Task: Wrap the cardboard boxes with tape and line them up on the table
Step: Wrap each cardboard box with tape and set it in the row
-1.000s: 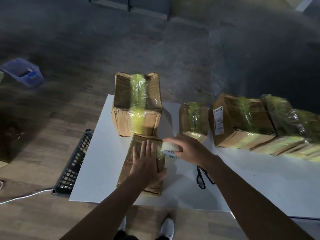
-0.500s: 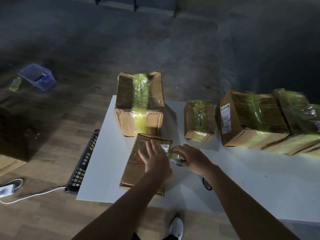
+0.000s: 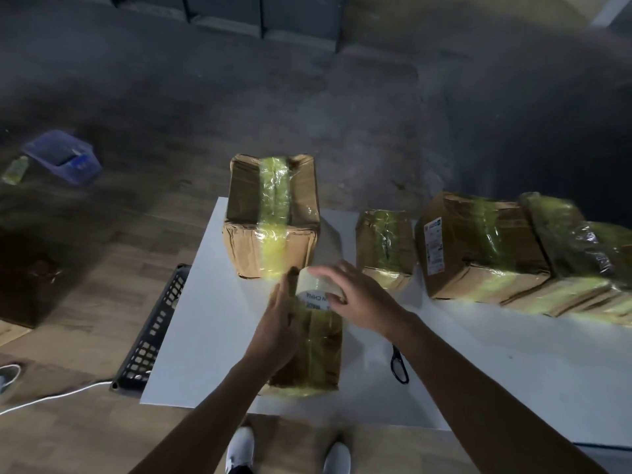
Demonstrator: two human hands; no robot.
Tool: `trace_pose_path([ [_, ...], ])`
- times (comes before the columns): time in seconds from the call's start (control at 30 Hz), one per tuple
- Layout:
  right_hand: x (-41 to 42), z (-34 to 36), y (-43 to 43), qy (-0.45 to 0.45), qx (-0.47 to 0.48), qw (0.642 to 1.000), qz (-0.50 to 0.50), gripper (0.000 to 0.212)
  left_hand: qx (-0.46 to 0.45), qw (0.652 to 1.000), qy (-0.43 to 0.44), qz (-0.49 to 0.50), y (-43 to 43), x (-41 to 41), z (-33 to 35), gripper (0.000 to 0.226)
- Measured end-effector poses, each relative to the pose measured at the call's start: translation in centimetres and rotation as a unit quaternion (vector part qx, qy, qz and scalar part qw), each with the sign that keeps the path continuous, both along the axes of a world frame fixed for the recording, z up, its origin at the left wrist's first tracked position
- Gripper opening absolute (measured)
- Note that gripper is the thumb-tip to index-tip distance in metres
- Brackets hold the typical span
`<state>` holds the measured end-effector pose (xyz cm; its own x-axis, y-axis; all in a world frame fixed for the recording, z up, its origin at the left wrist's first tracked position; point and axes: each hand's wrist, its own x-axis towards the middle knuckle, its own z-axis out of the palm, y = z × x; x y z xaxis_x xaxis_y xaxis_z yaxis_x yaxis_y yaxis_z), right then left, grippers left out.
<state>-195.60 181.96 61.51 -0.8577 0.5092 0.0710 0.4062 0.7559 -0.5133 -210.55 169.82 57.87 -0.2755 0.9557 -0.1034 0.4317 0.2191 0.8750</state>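
Tape roll (image 3: 313, 287) lifted higher, right hand (image 3: 359, 295) gripping, left hand (image 3: 277, 333) on box (image 3: 319, 354)

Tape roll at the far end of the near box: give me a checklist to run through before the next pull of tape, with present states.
1. Right hand grips the tape roll: ok.
2. Left hand steadies the near box: ok, it lies along the box's left side.
3. Tape strip already laid along the box top: ok, a yellowish band shows.
4. Strip stuck flat, no wrinkles: cannot tell, blurred.
5. Scissors within reach for the cut: ok, on the table beside the right forearm.
6. Room behind the roll: not ok, the large taped box stands close.
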Motion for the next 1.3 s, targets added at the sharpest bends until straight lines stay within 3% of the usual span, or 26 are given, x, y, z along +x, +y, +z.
trace_pose_path([
  [0.1, -1.8, -0.2, -0.6, -0.013, 0.024, 0.999, 0.018, 0.062, -0.017, 0.995, 0.093, 0.008, -1.0, -1.5, -1.1, 0.075],
  [0.3, -5.0, 1.0, -1.2, -0.048, 0.089, 0.995, 0.024, 0.06, -0.139, 0.972, 0.187, -0.009, -1.3, -3.1, -2.2, 0.069],
  [0.53, -1.5, 1.5, 0.2, -0.155, 0.111, 0.982, 0.001, 0.058, -0.186, 0.927, 0.319, -0.067, -0.7, -2.6, -2.3, 0.065],
  [0.63, -1.9, 1.4, 0.2, -0.151, 0.103, 0.983, -0.012, 0.058, -0.169, 0.901, 0.393, -0.072, -0.3, -2.5, -2.0, 0.067],
  [0.8, -2.1, 0.7, -0.3, -0.106, 0.059, 0.992, -0.022, 0.061, 0.011, 0.926, 0.348, -0.143, -0.5, -2.2, -2.0, 0.067],
  [1.0, -1.1, 0.2, -1.0, -0.046, -0.04, 0.998, -0.035, 0.072, -0.028, 0.897, 0.405, -0.174, -0.3, -2.3, -1.9, 0.071],
  [1.3, 2.2, 2.4, 0.5, -0.113, 0.035, 0.992, -0.048, 0.05, -0.079, 0.866, 0.456, -0.188, -0.6, -2.2, -1.6, 0.083],
])
